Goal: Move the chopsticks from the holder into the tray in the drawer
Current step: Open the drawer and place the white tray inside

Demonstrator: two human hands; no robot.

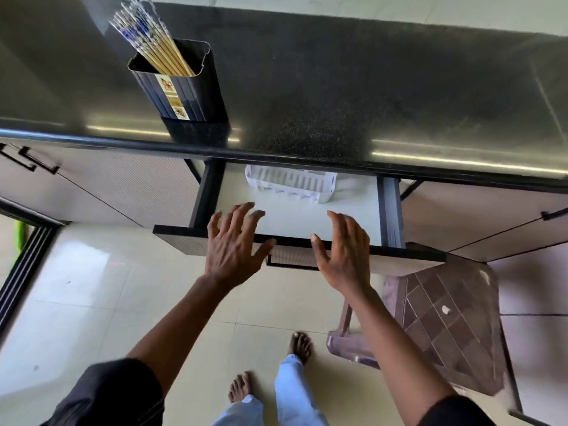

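A dark ribbed holder (pixel 184 90) stands on the black counter at the left, full of several yellow chopsticks (pixel 153 44) with blue-and-white patterned tops leaning to the left. Below the counter edge the drawer (pixel 390 210) is pulled out. A white slotted tray (pixel 290 182) lies at its back, partly hidden under the counter. My left hand (pixel 233 244) and my right hand (pixel 344 250) hover over the drawer's front edge, fingers spread, holding nothing.
The black speckled counter (pixel 338 96) runs across the top. A brown plastic stool (pixel 442 321) stands on the floor to the right, under the drawer's corner. Cabinet doors with black handles (pixel 33 162) flank the drawer. My bare feet (pixel 299 345) stand on cream tiles.
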